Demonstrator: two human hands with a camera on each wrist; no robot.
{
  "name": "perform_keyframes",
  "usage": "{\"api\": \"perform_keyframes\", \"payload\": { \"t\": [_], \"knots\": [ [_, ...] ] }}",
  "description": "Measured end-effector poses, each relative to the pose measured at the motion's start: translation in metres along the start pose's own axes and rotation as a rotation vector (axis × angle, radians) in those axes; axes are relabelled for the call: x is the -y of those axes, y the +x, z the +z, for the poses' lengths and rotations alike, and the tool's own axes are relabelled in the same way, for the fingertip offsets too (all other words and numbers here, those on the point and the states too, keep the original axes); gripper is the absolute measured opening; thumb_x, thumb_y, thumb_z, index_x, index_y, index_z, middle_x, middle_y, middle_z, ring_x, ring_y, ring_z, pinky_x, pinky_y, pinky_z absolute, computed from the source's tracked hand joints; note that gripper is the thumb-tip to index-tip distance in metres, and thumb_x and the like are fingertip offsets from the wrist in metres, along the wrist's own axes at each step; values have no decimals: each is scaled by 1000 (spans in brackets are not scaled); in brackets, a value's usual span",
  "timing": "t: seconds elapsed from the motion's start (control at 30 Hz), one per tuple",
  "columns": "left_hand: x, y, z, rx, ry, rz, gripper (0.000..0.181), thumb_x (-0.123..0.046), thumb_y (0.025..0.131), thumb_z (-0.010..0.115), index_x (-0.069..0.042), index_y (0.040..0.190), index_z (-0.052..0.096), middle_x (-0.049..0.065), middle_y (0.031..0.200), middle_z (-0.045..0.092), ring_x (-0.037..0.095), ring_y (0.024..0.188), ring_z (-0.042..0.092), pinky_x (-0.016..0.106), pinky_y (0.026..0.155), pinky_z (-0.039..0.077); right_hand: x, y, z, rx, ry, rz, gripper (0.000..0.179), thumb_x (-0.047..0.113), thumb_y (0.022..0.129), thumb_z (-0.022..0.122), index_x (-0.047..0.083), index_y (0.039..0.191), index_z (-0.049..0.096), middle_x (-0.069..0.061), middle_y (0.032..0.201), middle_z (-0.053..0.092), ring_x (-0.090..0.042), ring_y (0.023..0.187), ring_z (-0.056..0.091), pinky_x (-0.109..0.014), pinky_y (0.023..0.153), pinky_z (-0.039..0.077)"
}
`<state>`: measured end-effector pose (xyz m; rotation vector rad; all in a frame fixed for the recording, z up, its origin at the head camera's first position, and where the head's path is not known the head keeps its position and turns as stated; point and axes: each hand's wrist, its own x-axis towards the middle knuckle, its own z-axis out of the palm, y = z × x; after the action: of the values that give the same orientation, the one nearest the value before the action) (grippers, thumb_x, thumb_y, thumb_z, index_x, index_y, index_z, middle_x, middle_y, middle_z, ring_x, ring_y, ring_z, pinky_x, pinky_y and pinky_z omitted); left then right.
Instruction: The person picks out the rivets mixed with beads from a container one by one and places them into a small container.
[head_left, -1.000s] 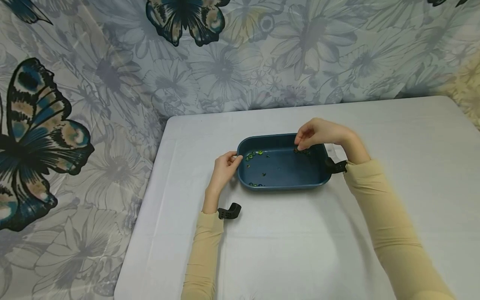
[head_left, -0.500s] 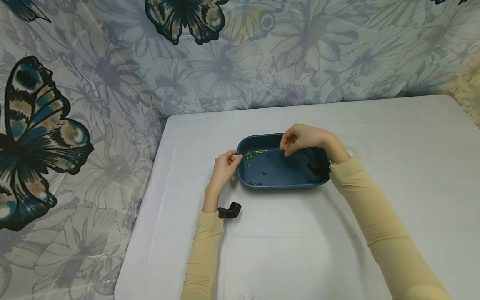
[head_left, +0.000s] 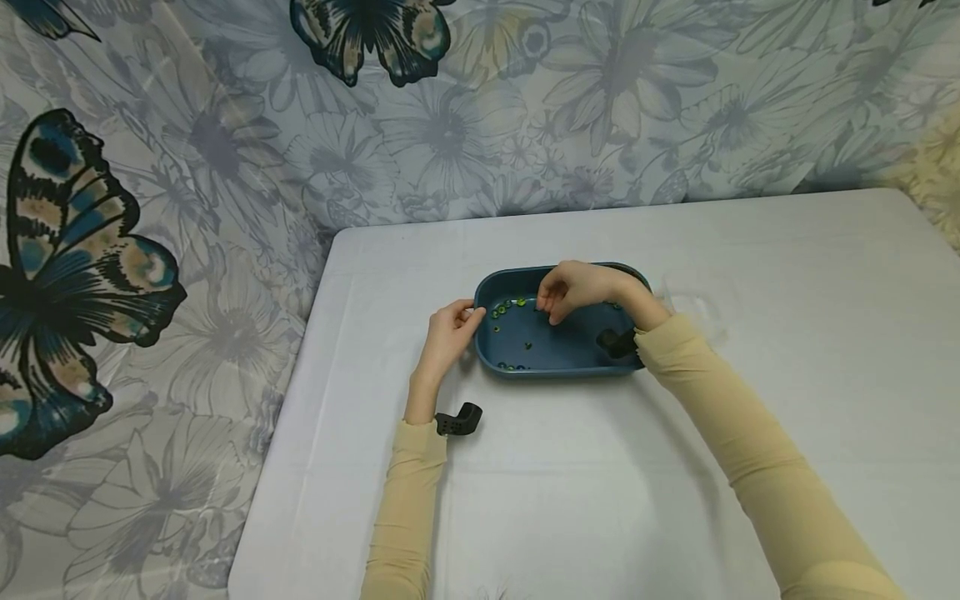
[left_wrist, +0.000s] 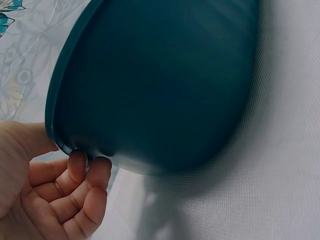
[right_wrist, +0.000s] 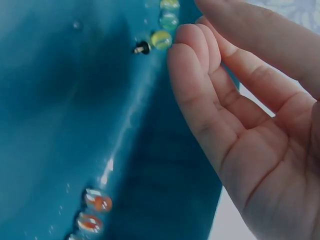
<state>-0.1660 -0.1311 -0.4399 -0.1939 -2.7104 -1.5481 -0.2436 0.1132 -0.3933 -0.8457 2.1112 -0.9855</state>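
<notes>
A dark blue oblong tub [head_left: 577,360] stands on the white table. My left hand [head_left: 452,333] grips its left end; in the left wrist view the thumb lies over the rim and curled fingers touch the outer wall. Above the tub's inside hovers my right hand [head_left: 581,287], fingers loosely curled and thumb apart, with nothing showing between them. Green marbles [head_left: 521,303] lie along the far left of the tub floor. In the right wrist view a yellow marble [right_wrist: 161,39] sits by the fingertips, next to a small dark piece [right_wrist: 143,47]. Orange-and-clear marbles [right_wrist: 89,222] lie further along the wall.
Something clear and see-through [head_left: 701,308] lies on the table right of the tub, partly behind the right sleeve [head_left: 720,408]. Flowered fabric with butterflies [head_left: 450,133] hangs behind the table and to its left.
My right hand has moved left and slightly nearer across the tub, from the marbles at its right end towards the green ones. My left hand has stayed at the rim.
</notes>
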Motion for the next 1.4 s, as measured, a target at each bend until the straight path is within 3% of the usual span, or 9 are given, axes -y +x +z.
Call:
{"api": "perform_keyframes", "payload": {
  "t": [0.5, 1.03, 1.4],
  "knots": [
    [-3, 1, -1, 3, -6, -2, 32, -20, 94, 57, 6, 113, 61, 8, 75, 55, 12, 56, 46, 22, 54, 39, -1, 16, 14, 46, -54, -43, 25, -3, 75, 74, -8, 97, 63, -18, 90, 63, -21, 81, 61, -32, 73, 50],
    [-2, 0, 0, -6, 4, 3, 31, -19, 94, 57, 6, 112, 62, 7, 75, 55, 12, 57, 46, 22, 56, 39, -3, 27, 23, 88, -103, -21, 24, -2, 72, 76, -3, 94, 65, -8, 85, 64, -15, 77, 60, -29, 72, 50],
    [-1, -1, 1, -4, -1, 0, 31, -19, 94, 57, 5, 112, 62, 8, 75, 56, 12, 57, 45, 22, 55, 39, -6, 28, 27, 98, -117, -29, 24, -3, 72, 75, -5, 94, 65, -11, 86, 63, -17, 78, 60, -30, 71, 50]
  ]
}}
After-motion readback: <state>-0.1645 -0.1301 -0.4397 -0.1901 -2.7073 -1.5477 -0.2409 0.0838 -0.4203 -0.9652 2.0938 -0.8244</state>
